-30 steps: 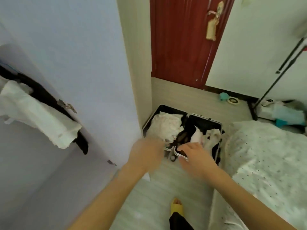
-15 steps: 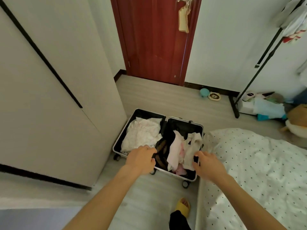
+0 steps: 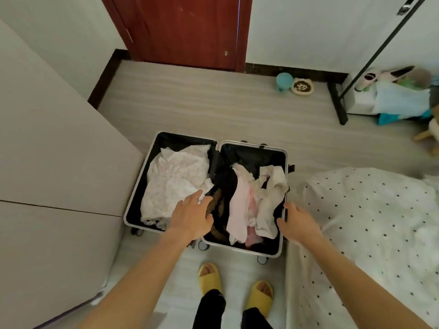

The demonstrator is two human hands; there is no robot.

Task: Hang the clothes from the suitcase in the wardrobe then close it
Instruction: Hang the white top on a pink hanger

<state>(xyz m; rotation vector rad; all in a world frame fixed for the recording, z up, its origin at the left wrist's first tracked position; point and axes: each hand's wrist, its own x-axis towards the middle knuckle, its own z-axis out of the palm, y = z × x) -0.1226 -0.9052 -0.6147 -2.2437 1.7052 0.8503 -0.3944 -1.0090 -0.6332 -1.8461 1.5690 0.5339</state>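
The left hand (image 3: 192, 217) is spread open with straight fingers and holds nothing. Its fingertips reach over the near edge of the white floral garment (image 3: 175, 181) and the middle hinge of the suitcase (image 3: 251, 251). The right hand (image 3: 298, 222) is at the suitcase's right rim, and its thumb and fingers seem to curl round that edge, though the grip is partly hidden by the rim itself. The suitcase lies open and flat on the floor (image 3: 213, 103), a black-lined hard shell with a pale metal frame and small wheels. It sits between the wardrobe (image 3: 59, 162) on the left and the dotted bed (image 3: 380, 233) on the right. The left half holds only the floral piece, loosely spread. In the right half, a pink garment (image 3: 240, 210), a cream garment (image 3: 270, 198) and a dark garment (image 3: 218, 210) lie tangled together. All of them look light, soft and limp, so they would likely sag and drag their neighbours along if pulled from a corner. The shoulders or collar would be the best place to take hold, lifting one piece clear before hanging it. The floral one lies alone and looks easiest to take first. Yellow slippers (image 3: 210, 276) stand just short of the case, and a red door (image 3: 190, 27) and a black clothes rail (image 3: 380, 51) lie beyond it.
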